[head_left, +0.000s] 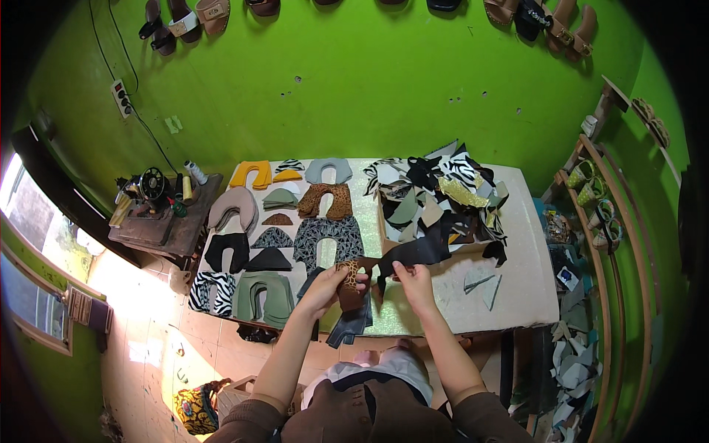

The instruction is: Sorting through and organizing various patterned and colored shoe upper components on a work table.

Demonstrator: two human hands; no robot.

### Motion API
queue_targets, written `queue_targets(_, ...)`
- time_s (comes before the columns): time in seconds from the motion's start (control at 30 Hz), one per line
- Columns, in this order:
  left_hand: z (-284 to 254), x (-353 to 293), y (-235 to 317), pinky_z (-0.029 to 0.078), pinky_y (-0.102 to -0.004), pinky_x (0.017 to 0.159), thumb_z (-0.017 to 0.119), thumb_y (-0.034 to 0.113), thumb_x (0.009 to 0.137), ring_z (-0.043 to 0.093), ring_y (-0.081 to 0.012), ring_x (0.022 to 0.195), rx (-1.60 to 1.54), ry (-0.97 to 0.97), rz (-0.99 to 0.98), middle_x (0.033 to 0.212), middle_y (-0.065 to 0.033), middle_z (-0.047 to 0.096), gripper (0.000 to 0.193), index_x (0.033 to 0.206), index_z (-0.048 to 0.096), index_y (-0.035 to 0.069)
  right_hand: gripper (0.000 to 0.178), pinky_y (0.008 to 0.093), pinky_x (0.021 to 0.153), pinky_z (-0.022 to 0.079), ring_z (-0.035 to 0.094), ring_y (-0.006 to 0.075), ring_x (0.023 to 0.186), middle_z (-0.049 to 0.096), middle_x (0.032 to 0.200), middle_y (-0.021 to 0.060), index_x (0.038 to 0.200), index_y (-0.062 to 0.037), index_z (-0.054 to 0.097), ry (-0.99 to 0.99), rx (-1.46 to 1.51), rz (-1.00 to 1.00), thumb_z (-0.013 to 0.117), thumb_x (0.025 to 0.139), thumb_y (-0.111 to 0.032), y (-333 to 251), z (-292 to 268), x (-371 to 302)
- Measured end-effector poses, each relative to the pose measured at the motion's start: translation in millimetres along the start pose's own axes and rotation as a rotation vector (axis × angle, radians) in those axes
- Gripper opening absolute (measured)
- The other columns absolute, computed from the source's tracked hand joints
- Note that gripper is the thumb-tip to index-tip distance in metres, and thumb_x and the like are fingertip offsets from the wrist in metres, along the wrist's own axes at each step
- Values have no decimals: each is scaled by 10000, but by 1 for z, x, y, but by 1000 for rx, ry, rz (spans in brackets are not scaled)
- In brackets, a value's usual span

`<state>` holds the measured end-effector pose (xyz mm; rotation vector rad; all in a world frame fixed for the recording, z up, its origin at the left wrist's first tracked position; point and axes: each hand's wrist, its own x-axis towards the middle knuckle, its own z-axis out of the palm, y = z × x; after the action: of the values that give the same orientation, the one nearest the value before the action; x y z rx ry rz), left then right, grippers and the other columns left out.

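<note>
Left hand (pixel 326 290) clamped on leopard-print piece (pixel 351 277); right hand (pixel 414 284) pinches black piece (pixel 422 252), stretching beyond grip; gripped portions hidden by hands.

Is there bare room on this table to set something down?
Yes, on the table's right: between the loose scraps and the right edge, plus a narrow strip beside the scrap pile. Crowded: the left, under cut pieces; the back middle, under the pile.

Power strip (pixel 121 99) on green wall (pixel 369 88)
</note>
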<state>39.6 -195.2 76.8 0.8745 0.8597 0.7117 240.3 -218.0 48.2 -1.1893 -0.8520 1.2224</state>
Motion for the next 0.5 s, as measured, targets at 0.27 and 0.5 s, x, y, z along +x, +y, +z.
queue_targets(0.27,-2,-17,-3,479,-348,860,283,212,962,581,-252,982,-257,-124,-99,1120,-200,552,384,1222,369,-58,188,330,530,437,588,274,591,601,686,147,740,-3,583,321,-680,-158,608,821,-171,-4,24,-19)
queue_targets(0.5,-21,-13,-26,507,-309,768,358,256,951,616,-172,838,-458,-113,-215,985,-104,608,293,1053,494,18,181,347,738,490,602,270,885,621,949,106,867,-20,546,-14,-918,-947,571,692,21,16,40,-38)
